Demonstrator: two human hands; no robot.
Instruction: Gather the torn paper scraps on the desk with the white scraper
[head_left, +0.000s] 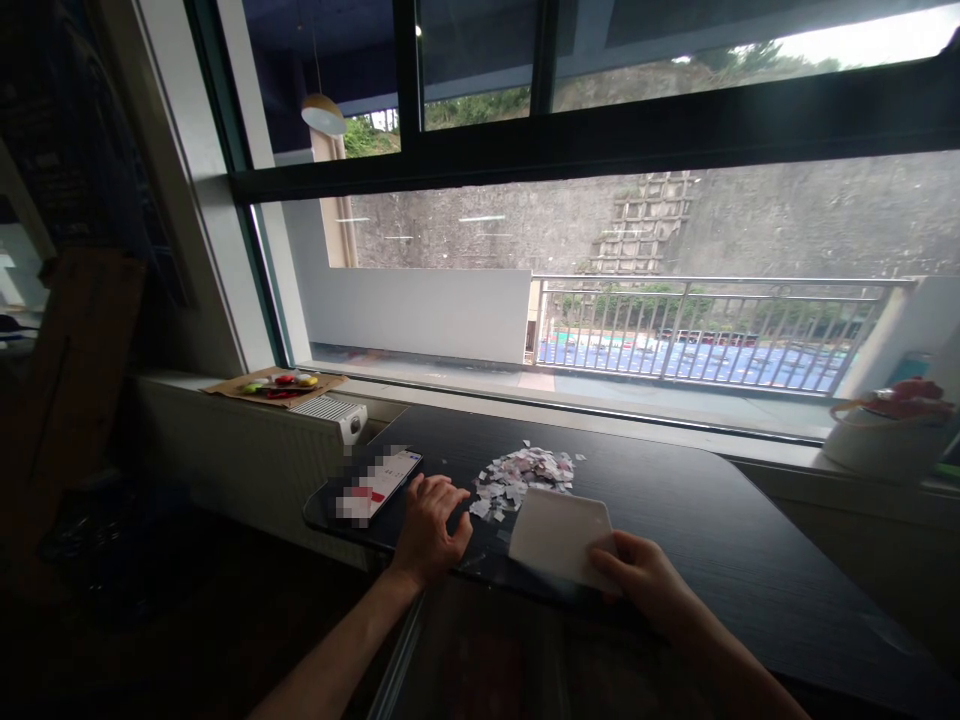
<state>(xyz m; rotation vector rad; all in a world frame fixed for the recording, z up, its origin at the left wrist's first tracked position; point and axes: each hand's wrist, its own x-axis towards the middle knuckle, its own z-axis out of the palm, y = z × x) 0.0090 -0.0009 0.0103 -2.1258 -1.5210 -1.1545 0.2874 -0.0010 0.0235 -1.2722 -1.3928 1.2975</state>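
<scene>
My right hand (637, 572) pinches the right edge of a flat, pale squarish piece (559, 535), perhaps card or a shallow tray; its exact kind is unclear. It is held tilted over the near edge of the dark table, just in front of a heap of small paper scraps (525, 475). On the left of the heap, my left hand (433, 525) rests at the tabletop with its fingers loosely bent and apart, nothing visible in them. A phone (382, 482) with a lit, partly blurred-out screen lies beyond its left side.
The black table (675, 500) stands against a window sill. A white radiator (247, 450) is at the left, with brown paper and colourful small items (283, 384) on top. At the far right sits a white container (885, 425) holding reddish things. Outside runs a metal railing (712, 335).
</scene>
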